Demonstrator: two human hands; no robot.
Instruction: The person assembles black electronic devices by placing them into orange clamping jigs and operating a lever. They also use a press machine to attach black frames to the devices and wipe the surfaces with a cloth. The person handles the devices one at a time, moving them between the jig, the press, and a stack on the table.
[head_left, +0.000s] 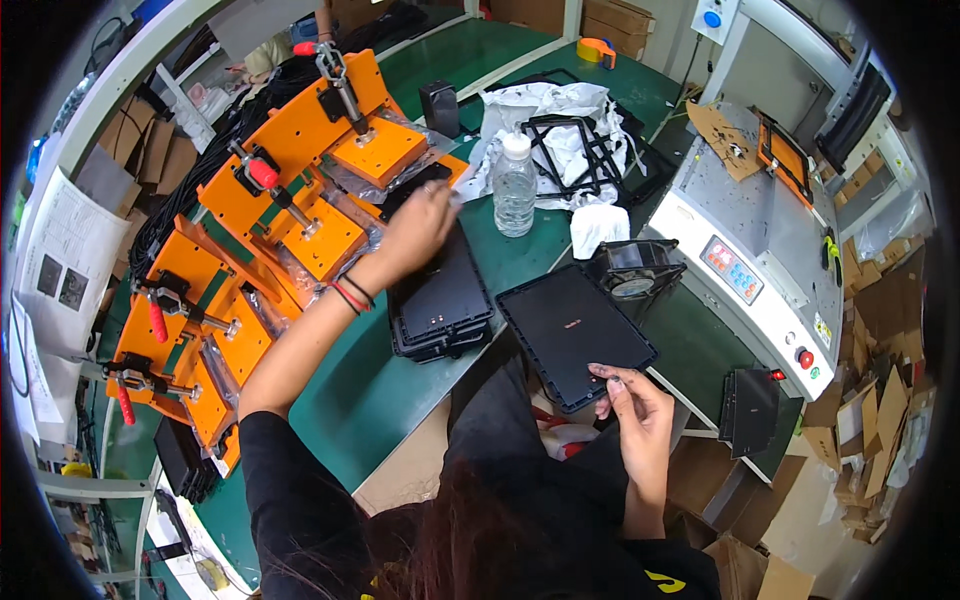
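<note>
My right hand [641, 408] grips the near right corner of a flat black rectangular panel [572, 328] with a raised rim, thumb on top. The panel is tilted over the table's front edge. To the left, my left hand [418, 230] is raised beside an orange clamping fixture [298, 128], above the far end of a stack of similar black panels [440, 295]. Its fingers are curled together; what they hold, if anything, is hidden. A dark piece [412, 185] lies at the fixture's edge, just beyond that hand.
A clear bottle [514, 190], white cloth [490, 125] with black frames [570, 155], and a black fan [635, 272] stand on the green table [375, 385]. At right is a machine with a control panel [732, 268]. More black panels [748, 410] rest below it. Cardboard boxes [735, 490] fill the floor.
</note>
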